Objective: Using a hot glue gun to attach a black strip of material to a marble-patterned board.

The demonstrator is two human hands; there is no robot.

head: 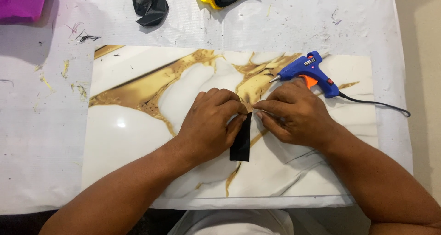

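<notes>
While a crumpled scrap of black fabric (pixel 150 6) was left aside at the table's far edge, a narrow black fabric strip (pixel 241 145) was pinched at its upper end by the left hand (pixel 209 122) and right hand (pixel 294 113), fingertips closed together, apparently to fold it. It was laid flat on the white-and-gold marbled board (pixel 128 138), with the blue hot-glue gun (pixel 308 72) parked just beyond the right hand, within easy reach.

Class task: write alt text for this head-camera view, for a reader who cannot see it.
Two hands, left and right, pinch the top of a black strip on a white-and-gold marbled board. A blue glue gun lies just behind the right hand.
</notes>
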